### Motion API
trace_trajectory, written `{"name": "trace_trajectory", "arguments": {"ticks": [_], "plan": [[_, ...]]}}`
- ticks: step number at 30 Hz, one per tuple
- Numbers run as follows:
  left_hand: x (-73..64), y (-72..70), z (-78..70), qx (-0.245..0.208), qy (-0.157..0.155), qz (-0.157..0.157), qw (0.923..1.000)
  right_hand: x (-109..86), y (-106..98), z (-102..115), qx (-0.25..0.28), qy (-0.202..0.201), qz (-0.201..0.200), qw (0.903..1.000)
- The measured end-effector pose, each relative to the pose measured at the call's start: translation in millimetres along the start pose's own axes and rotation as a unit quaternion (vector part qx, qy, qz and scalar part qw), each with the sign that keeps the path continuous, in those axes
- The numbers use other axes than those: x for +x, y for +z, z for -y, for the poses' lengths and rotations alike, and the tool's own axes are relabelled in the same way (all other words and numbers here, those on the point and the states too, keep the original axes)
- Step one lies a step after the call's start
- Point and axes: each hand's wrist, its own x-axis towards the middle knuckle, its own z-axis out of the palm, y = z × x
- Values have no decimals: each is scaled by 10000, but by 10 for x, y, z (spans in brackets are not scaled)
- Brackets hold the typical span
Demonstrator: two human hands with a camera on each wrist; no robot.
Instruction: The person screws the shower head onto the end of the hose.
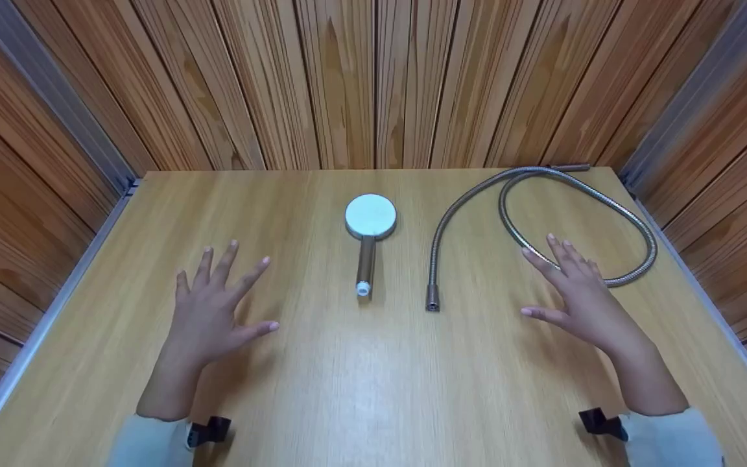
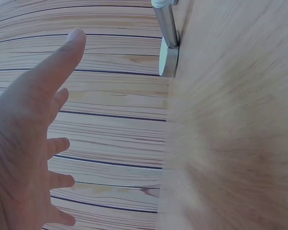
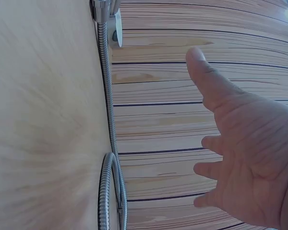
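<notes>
A shower head (image 1: 371, 216) with a white round face and a metallic handle lies mid-table, its white threaded end toward me. To its right a flexible metal shower hose (image 1: 439, 240) lies in a loop, one end fitting (image 1: 432, 298) pointing at me and the other near the back edge. My left hand (image 1: 208, 311) hovers over the table left of the shower head, fingers spread, holding nothing. Above the near part of the hose loop, my right hand (image 1: 584, 301) is likewise spread and holds nothing. The left wrist view shows the shower head (image 2: 169, 62) beyond my thumb.
The wooden table (image 1: 360, 389) is bounded by a plank wall (image 1: 347, 84) at the back and plank panels at both sides. Metal rails (image 1: 56, 344) run along the side edges. Dark wrist straps (image 1: 210, 431) sit at both cuffs.
</notes>
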Motion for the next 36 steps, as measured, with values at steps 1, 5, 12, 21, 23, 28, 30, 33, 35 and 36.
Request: {"name": "trace_trajectory", "arguments": {"ticks": [1,5,12,21,23,28,30,33,35,36], "plan": [[3,1,-2,-38,-11,22,10000,11,6,3,70,-31,-3,10000],[22,24,-7,-223,4,20,9997,51,29,18,278,-181,-62,9994],[68,98,-33,-577,136,-127,9982,114,93,46,439,-546,-353,9969],[173,169,-44,-1510,-3,-134,9885,179,227,96,720,-737,-469,9936],[198,194,-40,-1800,-2,-193,9835,193,263,103,758,-800,-501,9926],[233,233,-64,-2528,-92,12,9675,225,326,116,826,-840,-590,9913],[243,233,-84,-2750,-174,130,9612,250,350,124,856,-853,-607,9908],[264,245,-120,-2997,-289,202,9534,291,388,138,915,-895,-633,9897],[283,262,-153,-3137,-369,233,9485,314,414,148,976,-918,-615,9891],[295,273,-169,-3205,-405,249,9460,323,425,155,1005,-922,-596,9889]]}}
